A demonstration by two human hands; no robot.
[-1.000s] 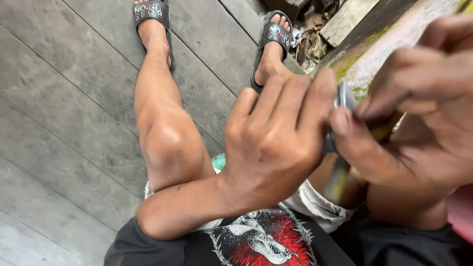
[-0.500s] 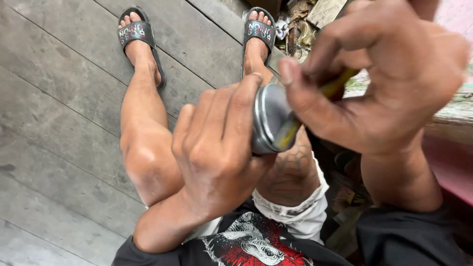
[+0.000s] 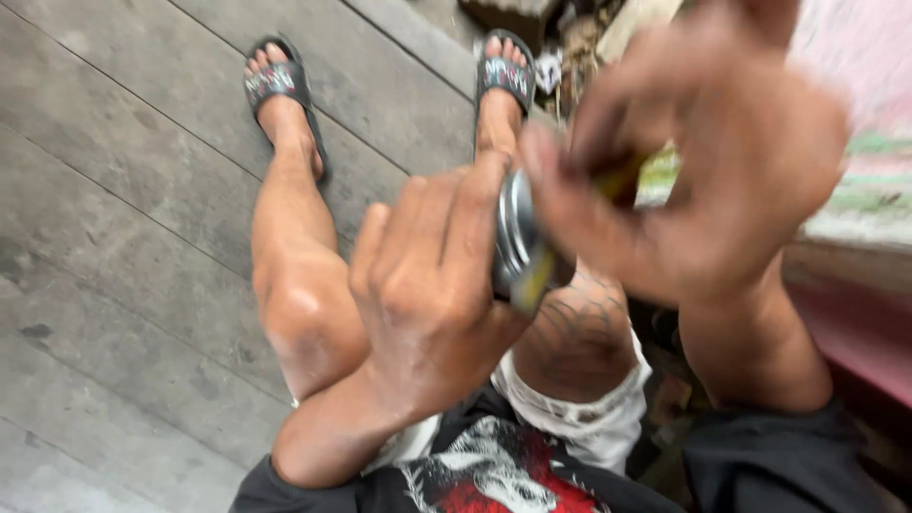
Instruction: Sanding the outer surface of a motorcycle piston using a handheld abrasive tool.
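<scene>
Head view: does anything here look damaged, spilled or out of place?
Nothing stands out. The left hand grips a round metal can, the blurred right hand works at its top, and both sandals sit on the plank floor.

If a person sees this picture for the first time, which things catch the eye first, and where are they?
Two bare hands fill the middle: the left hand wraps a round metal can, and the blurred right hand presses on its end from the upper right. Something yellow shows at the can, too blurred to name. Below lie bare legs, with black sandals on a grey plank floor.
</scene>
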